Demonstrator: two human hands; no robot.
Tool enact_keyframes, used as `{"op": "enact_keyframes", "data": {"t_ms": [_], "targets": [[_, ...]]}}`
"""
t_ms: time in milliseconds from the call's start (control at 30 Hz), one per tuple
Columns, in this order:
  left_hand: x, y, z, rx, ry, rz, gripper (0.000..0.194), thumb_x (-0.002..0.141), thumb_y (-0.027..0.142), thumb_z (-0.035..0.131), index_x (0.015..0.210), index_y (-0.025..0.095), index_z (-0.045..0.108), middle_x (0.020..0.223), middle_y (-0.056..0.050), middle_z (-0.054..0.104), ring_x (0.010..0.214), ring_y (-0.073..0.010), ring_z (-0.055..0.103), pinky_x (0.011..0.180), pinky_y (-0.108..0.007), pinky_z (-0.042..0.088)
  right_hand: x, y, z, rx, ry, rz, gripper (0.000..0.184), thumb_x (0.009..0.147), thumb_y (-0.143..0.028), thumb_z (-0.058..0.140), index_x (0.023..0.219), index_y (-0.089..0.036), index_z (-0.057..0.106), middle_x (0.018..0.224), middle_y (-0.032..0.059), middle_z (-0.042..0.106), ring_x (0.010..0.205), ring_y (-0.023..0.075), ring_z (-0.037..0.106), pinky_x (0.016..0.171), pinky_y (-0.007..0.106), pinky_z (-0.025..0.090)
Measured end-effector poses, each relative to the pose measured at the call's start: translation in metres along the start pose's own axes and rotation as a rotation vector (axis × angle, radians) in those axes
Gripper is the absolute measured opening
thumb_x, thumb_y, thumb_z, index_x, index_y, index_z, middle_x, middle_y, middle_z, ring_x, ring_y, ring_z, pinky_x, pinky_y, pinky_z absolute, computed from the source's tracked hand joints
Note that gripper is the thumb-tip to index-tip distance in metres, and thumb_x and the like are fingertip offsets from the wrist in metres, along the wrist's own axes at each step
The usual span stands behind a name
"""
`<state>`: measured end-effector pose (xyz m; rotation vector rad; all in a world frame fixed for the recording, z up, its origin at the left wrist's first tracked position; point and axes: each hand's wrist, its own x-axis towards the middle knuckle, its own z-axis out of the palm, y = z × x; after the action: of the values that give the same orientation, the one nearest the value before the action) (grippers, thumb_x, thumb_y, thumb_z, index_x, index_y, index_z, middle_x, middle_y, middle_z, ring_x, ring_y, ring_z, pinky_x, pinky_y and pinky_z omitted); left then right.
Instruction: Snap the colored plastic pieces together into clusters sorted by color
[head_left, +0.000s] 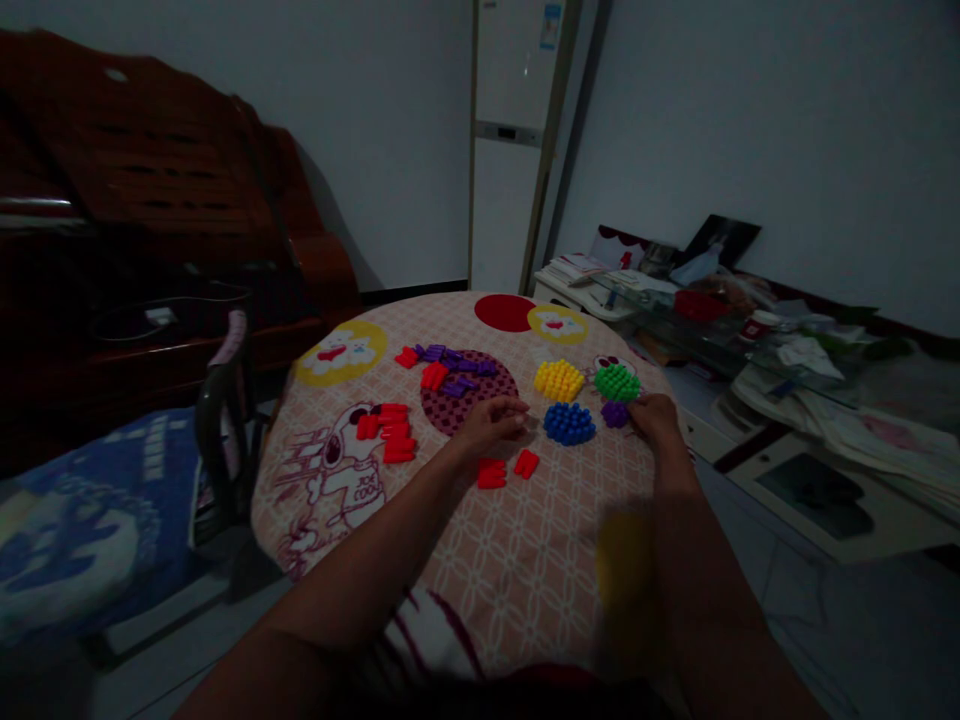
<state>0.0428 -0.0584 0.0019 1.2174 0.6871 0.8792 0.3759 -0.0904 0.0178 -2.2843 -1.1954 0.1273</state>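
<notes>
My left hand (495, 424) is over the middle of the round table, fingers loosely bent and apart, with nothing visible in them. Just below it lie two red plastic pieces (492, 473). At the right, my right hand (655, 416) has its fingertips closed at the edge of a small purple cluster (615, 414) of knobbly plastic pieces. Beyond that sits a green cluster (617, 382). Between the hands is a blue cluster (569, 424), with a yellow cluster (559, 380) behind it. Loose purple pieces (471, 368) and more red pieces (396, 432) lie farther left.
A patterned cloth (517, 590) covers the table. On the left are a chair with a blue cushion (97, 510) and a wooden bench (165, 190). A cluttered glass-topped cabinet (675, 290) runs along the right wall. A tall white unit (506, 200) stands behind.
</notes>
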Motion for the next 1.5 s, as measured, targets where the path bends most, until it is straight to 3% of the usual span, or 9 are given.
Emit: {"op": "enact_keyframes", "data": {"t_ms": [167, 333, 500, 667, 933, 1133, 1300, 1433, 1500], "targets": [[0.003, 0.001, -0.008, 0.068, 0.030, 0.018, 0.047, 0.063, 0.042, 0.086, 0.096, 0.013, 0.069, 0.087, -0.008, 0.074, 0.071, -0.0157, 0.069, 0.068, -0.028, 0.055, -0.002, 0.005, 0.004, 0.271, -0.073, 0.089, 0.041, 0.083, -0.042, 0.052, 0.058, -0.014, 0.068, 0.043, 0.0061, 0.056, 0.044, 0.0180, 0.053, 0.050, 0.029, 0.040], [0.017, 0.004, -0.015, 0.344, 0.056, 0.067, 0.024, 0.076, 0.027, 0.070, 0.095, 0.013, 0.069, 0.077, -0.004, 0.072, 0.062, -0.0146, 0.064, 0.059, -0.025, 0.051, -0.004, 0.004, 0.008, 0.273, -0.037, 0.091, 0.041, 0.085, -0.035, 0.049, 0.049, -0.019, 0.061, 0.040, 0.0068, 0.054, 0.045, 0.0196, 0.053, 0.055, 0.032, 0.043], [0.041, 0.020, -0.033, 0.892, 0.222, 0.263, 0.020, 0.078, 0.016, 0.065, 0.097, 0.014, 0.072, 0.098, -0.008, 0.075, 0.089, -0.0215, 0.069, 0.083, -0.033, 0.054, 0.007, 0.011, 0.014, 0.196, -0.069, 0.075, 0.044, 0.086, -0.036, 0.046, 0.048, -0.021, 0.060, 0.041, 0.0074, 0.054, 0.052, 0.0232, 0.057, 0.063, 0.034, 0.045], [0.067, 0.028, -0.054, 1.238, 0.420, 0.203, 0.034, 0.085, 0.009, 0.054, 0.115, 0.012, 0.069, 0.120, -0.014, 0.071, 0.111, -0.0240, 0.065, 0.100, -0.037, 0.050, 0.016, 0.019, 0.023, -0.009, -0.013, -0.026, 0.049, 0.090, -0.038, 0.039, 0.053, -0.019, 0.065, 0.055, 0.0137, 0.063, 0.072, 0.0285, 0.065, 0.073, 0.036, 0.045], [0.095, 0.027, -0.046, 1.666, 0.261, 0.071, 0.046, 0.090, 0.022, 0.056, 0.135, 0.012, 0.059, 0.128, -0.019, 0.067, 0.124, -0.0332, 0.058, 0.102, -0.043, 0.046, 0.006, 0.015, 0.020, 0.106, 0.017, -0.002, 0.044, 0.088, -0.040, 0.041, 0.053, -0.022, 0.062, 0.055, 0.0126, 0.063, 0.069, 0.0280, 0.063, 0.067, 0.035, 0.044], [0.094, 0.020, -0.039, 1.620, 0.270, 0.165, 0.038, 0.088, 0.024, 0.061, 0.124, 0.011, 0.065, 0.127, -0.021, 0.065, 0.124, -0.0362, 0.056, 0.101, -0.047, 0.045, 0.002, 0.013, 0.024, 0.213, 0.128, 0.016, 0.040, 0.084, -0.038, 0.044, 0.048, -0.025, 0.056, 0.051, 0.0100, 0.060, 0.065, 0.0263, 0.061, 0.065, 0.034, 0.043], [0.090, 0.015, -0.011, 1.190, 0.145, 0.448, 0.050, 0.087, 0.021, 0.065, 0.135, 0.014, 0.056, 0.122, -0.014, 0.066, 0.107, -0.0235, 0.065, 0.097, -0.037, 0.050, -0.002, 0.013, 0.029, 0.287, 0.231, 0.093, 0.035, 0.081, -0.036, 0.044, 0.058, -0.021, 0.064, 0.056, 0.0094, 0.064, 0.066, 0.0246, 0.061, 0.062, 0.032, 0.043], [0.079, 0.013, 0.023, 0.938, -0.033, 0.601, 0.058, 0.083, 0.024, 0.071, 0.138, 0.017, 0.052, 0.119, -0.011, 0.066, 0.098, -0.0197, 0.067, 0.089, -0.034, 0.054, -0.011, 0.001, 0.018, 0.344, 0.485, -0.027, 0.038, 0.085, -0.041, 0.045, 0.065, -0.018, 0.067, 0.061, 0.0069, 0.065, 0.065, 0.0221, 0.059, 0.063, 0.031, 0.043], [0.072, 0.013, 0.037, 0.909, -0.064, 0.649, 0.064, 0.080, 0.023, 0.074, 0.139, 0.018, 0.051, 0.119, -0.011, 0.064, 0.101, -0.0209, 0.066, 0.090, -0.035, 0.054, -0.016, -0.016, 0.006, 0.405, 0.498, -0.136, 0.038, 0.085, -0.045, 0.049, 0.064, -0.017, 0.067, 0.060, 0.0044, 0.063, 0.062, 0.0200, 0.057, 0.062, 0.030, 0.043]]}}
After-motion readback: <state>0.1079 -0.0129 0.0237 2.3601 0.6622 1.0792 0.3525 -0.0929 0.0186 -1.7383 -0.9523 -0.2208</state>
